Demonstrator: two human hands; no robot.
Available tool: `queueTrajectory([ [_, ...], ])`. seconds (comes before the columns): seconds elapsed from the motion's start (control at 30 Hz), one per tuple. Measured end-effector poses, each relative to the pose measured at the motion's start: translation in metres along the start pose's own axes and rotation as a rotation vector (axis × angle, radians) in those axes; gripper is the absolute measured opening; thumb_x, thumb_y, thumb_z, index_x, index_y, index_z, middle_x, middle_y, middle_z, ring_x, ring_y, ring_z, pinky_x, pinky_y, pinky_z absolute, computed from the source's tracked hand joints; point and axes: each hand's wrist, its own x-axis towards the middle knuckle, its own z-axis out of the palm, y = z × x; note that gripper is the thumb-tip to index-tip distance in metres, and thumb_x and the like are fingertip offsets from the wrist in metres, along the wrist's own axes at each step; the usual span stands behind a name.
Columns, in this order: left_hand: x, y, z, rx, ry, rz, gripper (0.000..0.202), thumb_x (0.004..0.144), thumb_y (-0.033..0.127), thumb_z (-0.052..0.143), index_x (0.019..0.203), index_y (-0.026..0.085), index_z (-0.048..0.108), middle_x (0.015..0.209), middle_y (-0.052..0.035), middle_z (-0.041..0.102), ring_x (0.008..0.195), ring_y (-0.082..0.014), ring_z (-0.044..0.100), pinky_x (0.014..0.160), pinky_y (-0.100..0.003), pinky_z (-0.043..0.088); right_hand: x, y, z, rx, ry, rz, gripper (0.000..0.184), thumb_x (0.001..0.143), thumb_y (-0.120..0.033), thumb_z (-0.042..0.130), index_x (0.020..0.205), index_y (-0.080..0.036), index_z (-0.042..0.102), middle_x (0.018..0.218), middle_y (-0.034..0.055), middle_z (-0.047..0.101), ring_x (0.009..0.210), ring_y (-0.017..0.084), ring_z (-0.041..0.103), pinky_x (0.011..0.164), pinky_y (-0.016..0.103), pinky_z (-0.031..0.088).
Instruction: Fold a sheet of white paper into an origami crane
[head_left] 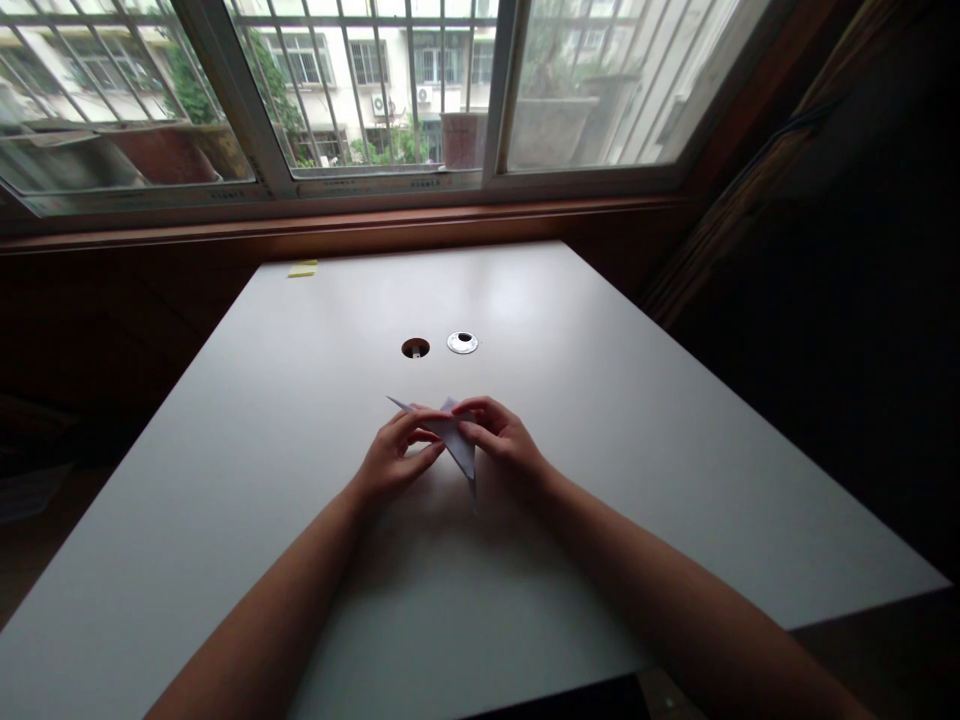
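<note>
A folded piece of white paper (459, 450) with several pointed ends is held between my two hands above the white table (360, 330). One thin tip sticks out to the upper left, past my left hand (397, 448), and another points down toward me. The fingers of my left hand are closed on the paper's left side. From the right, my right hand (501, 440) pinches it with thumb and fingers near the top. My fingers hide part of the folds.
Beyond my hands, the tabletop has a round hole (415, 348) and, right of it, a metal ring cover (463, 343). A yellow sticky note (303, 269) lies at the far left edge. Behind the table is a barred window (390, 90); a dark area borders the right side.
</note>
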Motion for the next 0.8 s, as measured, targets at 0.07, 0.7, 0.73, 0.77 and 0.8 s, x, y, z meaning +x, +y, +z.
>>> queueTrajectory([
  [0.07, 0.0005, -0.0002, -0.0004, 0.003, -0.013, 0.002, 0.032, 0.086, 0.024, 0.067, 0.118, 0.023, 0.066, 0.115, -0.0097, 0.057, 0.108, -0.0237, 0.061, 0.091, -0.037, 0.056, -0.0001, 0.0007, -0.0002, -0.003, -0.006, -0.012, 0.023, 0.084, -0.034, 0.067, 0.102, -0.021, 0.065, 0.090, 0.0028, 0.068, 0.078, 0.015, 0.061, 0.066, 0.026, 0.045],
  [0.7, 0.0020, -0.0034, -0.0028, -0.006, 0.160, -0.067, 0.021, 0.083, 0.030, 0.070, 0.101, 0.019, 0.072, 0.102, -0.0081, 0.066, 0.097, -0.0211, 0.064, 0.085, -0.031, 0.053, -0.0019, 0.0021, 0.0030, -0.080, -0.024, -0.004, 0.029, 0.094, -0.045, 0.053, 0.111, -0.022, 0.060, 0.068, -0.0012, 0.061, 0.062, 0.014, 0.059, 0.063, 0.028, 0.049],
  [0.73, 0.0023, -0.0033, -0.0032, -0.017, 0.189, -0.076, 0.020, 0.083, 0.031, 0.071, 0.098, 0.019, 0.072, 0.099, -0.0074, 0.067, 0.096, -0.0209, 0.065, 0.084, -0.031, 0.052, -0.0023, 0.0018, 0.0033, -0.077, -0.027, -0.002, 0.030, 0.095, -0.045, 0.052, 0.112, -0.022, 0.059, 0.066, -0.0016, 0.061, 0.062, 0.014, 0.060, 0.063, 0.029, 0.050],
  [0.77, 0.0026, -0.0038, -0.0037, -0.030, 0.224, -0.087, 0.020, 0.082, 0.032, 0.072, 0.097, 0.018, 0.072, 0.097, -0.0068, 0.069, 0.095, -0.0208, 0.065, 0.084, -0.031, 0.052, -0.0026, 0.0020, 0.0036, -0.071, -0.029, -0.005, 0.030, 0.095, -0.046, 0.052, 0.114, -0.022, 0.057, 0.067, -0.0015, 0.062, 0.062, 0.014, 0.061, 0.063, 0.029, 0.050],
  [0.8, 0.0030, -0.0048, -0.0041, -0.048, 0.262, -0.101, 0.021, 0.080, 0.033, 0.073, 0.096, 0.018, 0.072, 0.095, -0.0065, 0.070, 0.094, -0.0210, 0.066, 0.084, -0.031, 0.052, -0.0029, 0.0027, 0.0038, -0.062, -0.030, -0.017, 0.030, 0.094, -0.045, 0.053, 0.115, -0.023, 0.055, 0.072, -0.0009, 0.063, 0.062, 0.014, 0.062, 0.062, 0.029, 0.051],
])
